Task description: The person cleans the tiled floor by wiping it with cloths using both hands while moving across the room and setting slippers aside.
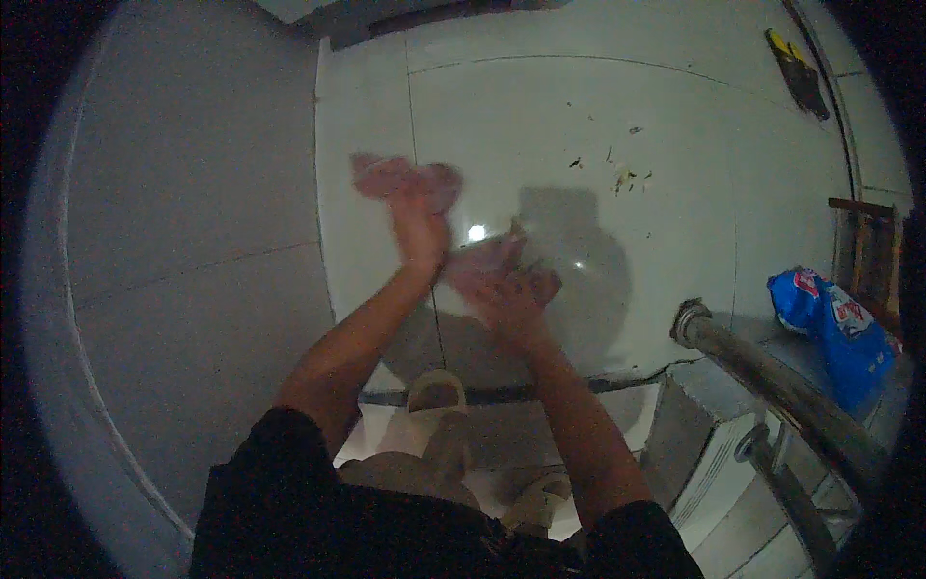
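My left hand [414, 199] is blurred by motion over the pale tiled floor [499, 123]. A reddish, cloth-like shape [370, 174] shows around its fingers. Lower and to the right, my right hand [510, 289] is also blurred, with a similar pinkish shape [481, 264] along its left side. Because of the blur I cannot tell whether these shapes are cloth or how the fingers sit on them. Dark shadows fall on the floor beneath both arms. Small dry scraps [623, 177] lie scattered on the tiles beyond my right hand.
A yellow-and-black object [796, 72] lies by the wall at upper right. Below it are a wooden frame [861, 246] and a blue printed plastic bag [832, 326]. A metal rail [767, 376] slants across the lower right. My feet wear light slippers [438, 391]. A grey wall [195, 181] rises at left.
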